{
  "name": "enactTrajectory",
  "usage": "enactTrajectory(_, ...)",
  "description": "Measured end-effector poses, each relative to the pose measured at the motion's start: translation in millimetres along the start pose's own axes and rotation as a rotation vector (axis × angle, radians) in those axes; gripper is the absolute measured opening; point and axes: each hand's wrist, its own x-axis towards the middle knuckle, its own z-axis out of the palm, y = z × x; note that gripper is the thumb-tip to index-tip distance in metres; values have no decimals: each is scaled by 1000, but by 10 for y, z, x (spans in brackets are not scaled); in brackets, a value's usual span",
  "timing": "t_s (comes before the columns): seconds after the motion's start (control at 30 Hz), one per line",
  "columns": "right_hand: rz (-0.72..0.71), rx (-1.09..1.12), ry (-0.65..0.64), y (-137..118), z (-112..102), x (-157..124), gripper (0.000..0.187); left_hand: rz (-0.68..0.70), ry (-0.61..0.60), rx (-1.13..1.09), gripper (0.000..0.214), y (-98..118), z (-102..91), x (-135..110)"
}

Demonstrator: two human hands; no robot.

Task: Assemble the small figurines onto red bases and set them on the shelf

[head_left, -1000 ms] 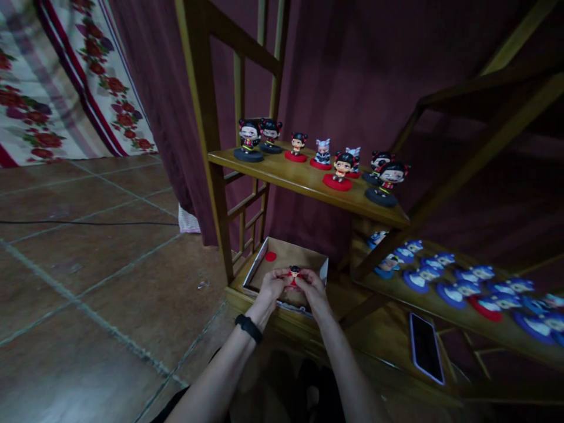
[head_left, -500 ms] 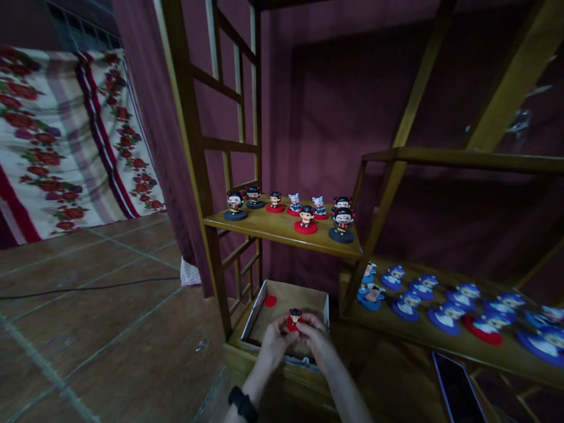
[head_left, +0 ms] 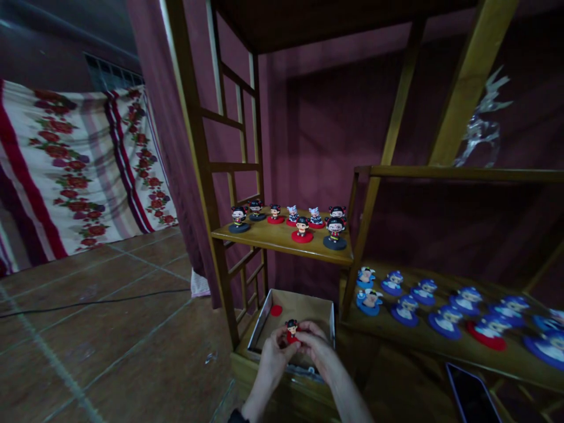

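Over the near part of the cardboard box (head_left: 305, 302), the left hand (head_left: 274, 353) and the right hand (head_left: 321, 351) both have their fingers closed around a small doll (head_left: 291, 331) with red at its foot; the fingers hide how firmly that red part is joined. Inside the box, toward its far left corner, one loose red disc (head_left: 276, 310) lies with no doll on it. Above the box, eight figures already stand upright on round bases along the shelf (head_left: 264, 239). So the held doll appears unfinished, not yet set down, and the disc unused. Right of the box, blue figures (head_left: 467, 300) stand in rows.
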Motion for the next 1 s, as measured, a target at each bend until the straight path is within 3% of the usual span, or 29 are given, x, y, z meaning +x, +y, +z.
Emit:
enactTrajectory(0.1,-2,78,-49,-51,55,-29,31,-12,40,3,41,187,-65,-49)
enactTrajectory(0.2,-3,141,-73,-89,66,-45,35,3,115,43,43,519,-220,-97)
enactTrajectory(0.3,-10,140,-50,-103,21,-45,34,89,222,102,46,1027,-411,-164)
enactTrajectory(0.4,-24,144,-46,-100,-48,-46,35,193,200,99,52,1655,-543,-242)
enactTrajectory(0.5,-37,141,-54,-95,-104,-58,35,297,209,157,56,2251,-579,-241)
enactTrajectory(0.6,-45,128,-52,-90,-144,-70,34,442,164,173,59,2670,-560,-78)
enactTrajectory(0.73,-41,121,-41,-98,-210,-69,36,508,73,187,63,2912,-514,286)
enactTrajectory(1.0,-69,127,-18,-188,-307,-101,33,395,9,317,60,2923,-475,681)
